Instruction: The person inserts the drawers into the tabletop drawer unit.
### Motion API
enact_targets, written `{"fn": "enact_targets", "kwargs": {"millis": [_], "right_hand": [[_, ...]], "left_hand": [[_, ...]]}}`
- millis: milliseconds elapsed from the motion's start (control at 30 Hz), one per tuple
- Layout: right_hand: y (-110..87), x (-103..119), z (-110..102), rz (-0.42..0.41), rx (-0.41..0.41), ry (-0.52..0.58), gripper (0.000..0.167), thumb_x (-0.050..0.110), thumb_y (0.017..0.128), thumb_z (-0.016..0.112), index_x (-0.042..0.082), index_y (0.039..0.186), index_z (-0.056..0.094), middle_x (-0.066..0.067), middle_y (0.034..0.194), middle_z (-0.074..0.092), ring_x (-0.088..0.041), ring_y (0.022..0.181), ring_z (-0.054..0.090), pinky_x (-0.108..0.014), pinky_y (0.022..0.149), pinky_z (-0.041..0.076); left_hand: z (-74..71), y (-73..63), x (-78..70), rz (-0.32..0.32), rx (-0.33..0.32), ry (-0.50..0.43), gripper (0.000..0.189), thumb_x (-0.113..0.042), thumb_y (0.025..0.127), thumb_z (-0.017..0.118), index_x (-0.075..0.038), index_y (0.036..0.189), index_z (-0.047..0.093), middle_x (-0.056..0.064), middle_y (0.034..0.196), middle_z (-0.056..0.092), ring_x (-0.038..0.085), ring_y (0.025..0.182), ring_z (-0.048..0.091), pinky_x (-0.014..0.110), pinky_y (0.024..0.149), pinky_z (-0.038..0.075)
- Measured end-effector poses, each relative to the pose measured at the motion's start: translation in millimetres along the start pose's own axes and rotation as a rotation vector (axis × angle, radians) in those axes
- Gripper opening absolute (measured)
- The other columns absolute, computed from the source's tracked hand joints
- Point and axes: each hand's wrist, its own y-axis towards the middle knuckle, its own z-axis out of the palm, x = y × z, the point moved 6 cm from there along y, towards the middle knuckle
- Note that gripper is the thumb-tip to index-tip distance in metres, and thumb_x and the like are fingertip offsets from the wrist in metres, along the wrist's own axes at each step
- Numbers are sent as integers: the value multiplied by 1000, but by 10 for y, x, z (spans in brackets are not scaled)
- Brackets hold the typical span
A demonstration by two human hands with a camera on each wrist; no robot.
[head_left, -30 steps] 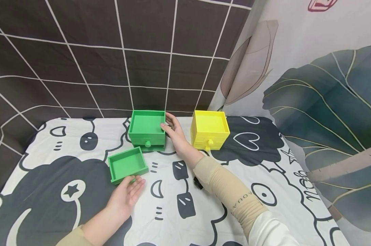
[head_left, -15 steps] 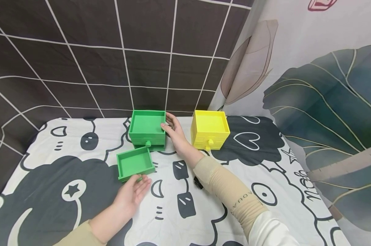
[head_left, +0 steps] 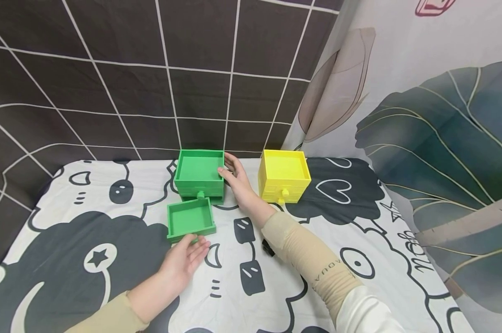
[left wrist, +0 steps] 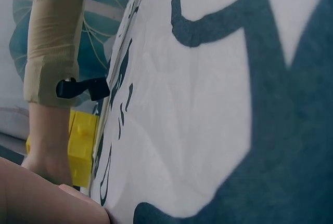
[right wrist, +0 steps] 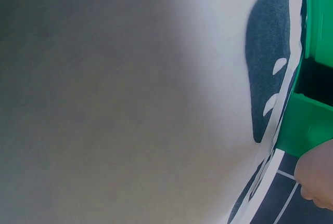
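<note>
My left hand [head_left: 181,262] pinches the front of a small green drawer [head_left: 190,217], its knob mostly hidden by the fingers. The drawer is tilted slightly and its back edge overlaps the front of the green drawer box [head_left: 199,167]. Around that box's right side my right hand [head_left: 239,182] holds on, thumb over the top rim and fingers along the side. A dark drawer opening shows in the green drawer box [right wrist: 299,130] in the right wrist view, with part of my right hand [right wrist: 318,174] beside it.
A yellow drawer box [head_left: 285,166] stands to the right of my right hand. A black wrist device [head_left: 268,247] shows under the right sleeve. Behind the boxes hangs a dark gridded cloth [head_left: 201,92]; a patterned cloth [head_left: 272,314] covers the table.
My left hand has moved the green drawer to the right, bringing it in front of the green drawer box. My right hand has kept its hold on the box.
</note>
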Motion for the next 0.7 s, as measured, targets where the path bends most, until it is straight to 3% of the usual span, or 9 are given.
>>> {"fn": "enact_targets", "kwargs": {"millis": [700], "right_hand": [[-10, 14, 0, -10, 7, -13, 64, 21, 106, 55, 11, 165, 32, -11, 168, 38, -27, 157, 36, -49, 134, 32]], "left_hand": [[151, 76, -30, -31, 50, 27, 13, -13, 108, 48, -6, 119, 49, -2, 98, 68, 6, 92, 73, 18, 95, 63]]}}
